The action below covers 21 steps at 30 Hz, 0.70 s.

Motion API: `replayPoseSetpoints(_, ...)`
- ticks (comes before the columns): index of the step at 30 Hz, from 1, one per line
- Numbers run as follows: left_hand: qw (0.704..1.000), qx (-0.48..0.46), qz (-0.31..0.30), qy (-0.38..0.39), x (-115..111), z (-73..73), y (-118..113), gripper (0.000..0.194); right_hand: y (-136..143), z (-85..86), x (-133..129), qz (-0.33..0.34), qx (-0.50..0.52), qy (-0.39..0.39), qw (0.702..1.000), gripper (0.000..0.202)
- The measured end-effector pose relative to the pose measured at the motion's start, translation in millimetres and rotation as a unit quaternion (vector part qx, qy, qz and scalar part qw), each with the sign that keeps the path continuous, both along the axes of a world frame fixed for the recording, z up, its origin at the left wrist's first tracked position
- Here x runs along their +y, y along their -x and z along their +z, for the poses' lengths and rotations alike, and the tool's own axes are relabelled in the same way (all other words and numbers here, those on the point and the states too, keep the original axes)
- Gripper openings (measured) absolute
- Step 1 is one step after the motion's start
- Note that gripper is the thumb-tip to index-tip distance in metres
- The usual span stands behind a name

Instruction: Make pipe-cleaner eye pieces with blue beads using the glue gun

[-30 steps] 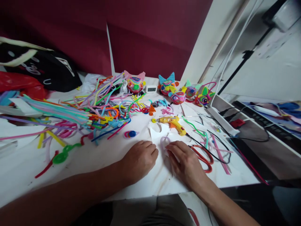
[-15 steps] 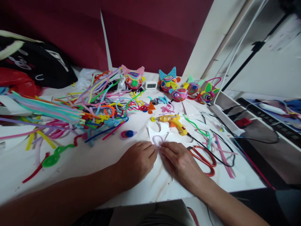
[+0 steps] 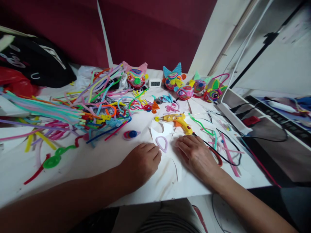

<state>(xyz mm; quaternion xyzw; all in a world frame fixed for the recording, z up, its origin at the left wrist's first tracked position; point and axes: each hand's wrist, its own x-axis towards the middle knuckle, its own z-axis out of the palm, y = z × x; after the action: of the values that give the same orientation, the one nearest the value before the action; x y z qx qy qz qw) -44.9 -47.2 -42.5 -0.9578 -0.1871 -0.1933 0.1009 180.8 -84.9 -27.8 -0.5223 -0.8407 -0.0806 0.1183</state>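
Grip of the left hand (image 3: 143, 163): fingers curled inward, their tips beside the lavender loop (image 3: 166, 147); whether they pinch it cannot be told. The right hand (image 3: 196, 155) lies palm down with bent fingers over part of the red-handled scissors (image 3: 217, 157); what its grip closes on, if anything, is hidden.

The loop lies between the hands, its pointed end toward the person, just below the cut white paper (image 3: 167, 128). White surface shows between the hands, and a strip runs from them to the front edge of the desk (image 3: 97, 165). More room opens left of the left hand, up to the green coil (image 3: 51, 161). On the right, the desk ends along the long box with a power strip (image 3: 234, 119).

The white clock (image 3: 155, 83) appears to read 17:54; pale lettering on the black bag (image 3: 46, 64) is too unclear to read. Beyond the paper lies a yellow glue gun (image 3: 178, 121), its cord passing right of the right hand. Colourful eared figures (image 3: 173, 79) line the back, and pipe cleaners (image 3: 48, 110) heap at left.
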Motion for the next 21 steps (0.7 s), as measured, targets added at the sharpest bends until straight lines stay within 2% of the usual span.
replayPoseSetpoints(5, 1.000, 0.000, 0.004, -0.003, -2, -0.8, -1, 0.013, -5, 1.3, 3, -0.018, -0.045, 0.009, 0.999, 0.018)
replayPoseSetpoints(9, 1.000, -0.009, 0.007, 0.017, 0, 2.4, 1, 0.015, -8, 0.4, 3, -0.016, -0.018, 0.009, 1.000, 0.019)
replayPoseSetpoints(16, 0.998, -0.050, 0.012, 0.036, 15, 12.7, 3, 0.021, 0, 8.7, -3, 0.060, 0.083, -0.002, 0.995, 0.025)
replayPoseSetpoints(21, 0.998, -0.028, 0.009, 0.063, 20, 9.1, 3, 0.020, 11, 12.3, -1, 0.091, 0.066, 0.018, 0.994, 0.022)
